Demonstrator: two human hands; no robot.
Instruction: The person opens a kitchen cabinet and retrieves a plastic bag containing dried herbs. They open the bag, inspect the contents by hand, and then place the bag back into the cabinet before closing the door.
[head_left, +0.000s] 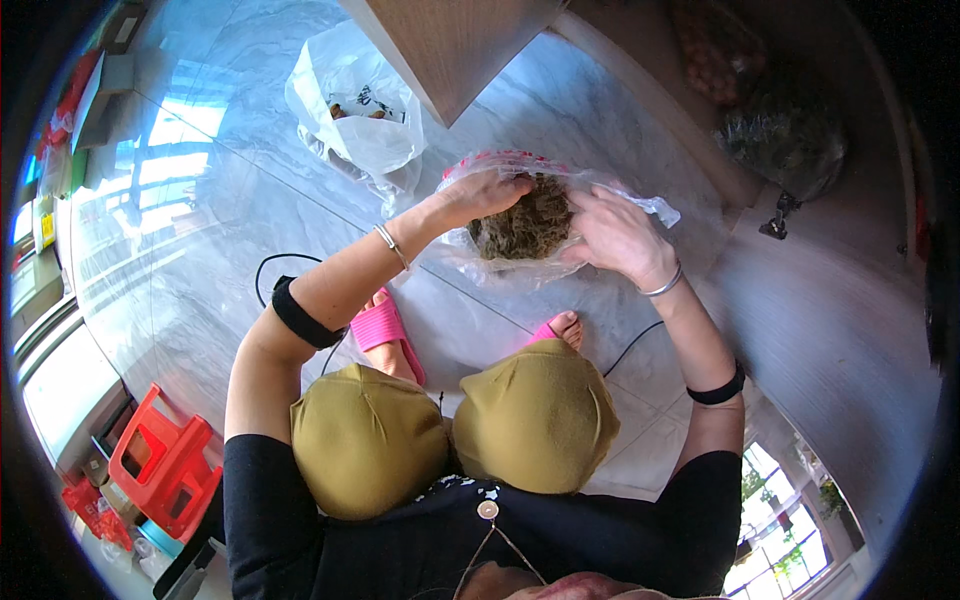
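On the floor in front of my feet stands a clear plastic bag (517, 274) with red print at its rim, its mouth spread wide. Dried brownish-green plant matter (521, 225) fills it. My left hand (491, 196) reaches over the bag's far left side, its fingertips at the dried matter; whether they pinch any is hidden. My right hand (619, 232) lies at the bag's right side with fingers spread, thumb and fingertips against the plastic and the matter's edge. Beyond my left hand, a white plastic bag (375, 142) stands open with a few small brown pieces inside.
A wooden panel's corner (450, 90) juts in above the bags. At right is an open cabinet holding a dark plastic bag (787, 150). A red plastic stool (161, 465) is at lower left. Black cables cross the marble-patterned floor (247, 195) near my pink slippers (382, 330).
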